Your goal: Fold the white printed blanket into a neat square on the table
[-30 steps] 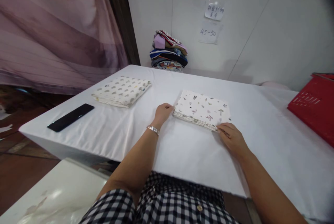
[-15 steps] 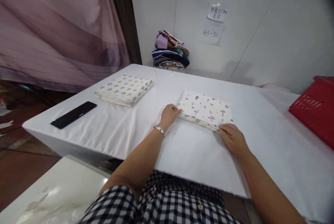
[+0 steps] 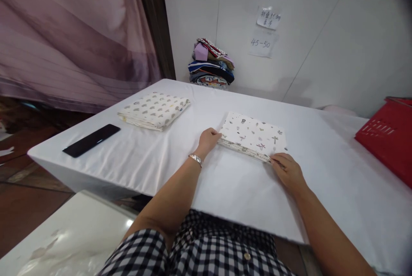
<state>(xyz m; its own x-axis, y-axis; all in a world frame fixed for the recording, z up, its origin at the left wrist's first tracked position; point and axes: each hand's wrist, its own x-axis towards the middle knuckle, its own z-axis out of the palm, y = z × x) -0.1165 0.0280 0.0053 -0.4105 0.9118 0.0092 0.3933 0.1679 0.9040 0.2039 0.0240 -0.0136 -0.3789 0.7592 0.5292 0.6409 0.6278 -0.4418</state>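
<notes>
A folded white cloth (image 3: 252, 134) with small printed palms and animals lies flat on the white-covered table (image 3: 244, 194), its layered edge facing me. My left hand (image 3: 208, 142), a silver bracelet at the wrist, pinches the cloth's near left corner. At the near right corner my right hand (image 3: 288, 171) grips the layers between thumb and fingers; part of that corner is hidden by the fingers. To the left rests a second folded cloth (image 3: 154, 110), cream with grey-brown motifs, apart from both hands.
A black phone-like slab (image 3: 92, 140) lies near the table's left edge. Several folded fabrics (image 3: 210, 65) are stacked against the wall at the back. A red basket (image 3: 386, 134) stands at the right. Handwritten papers (image 3: 261, 44) hang on the wall. A white surface (image 3: 77, 228) sits low at the left.
My left hand has shifted very slightly left along the cloth's corner. The right hand and the cloth look almost the same; the view has moved a little.
</notes>
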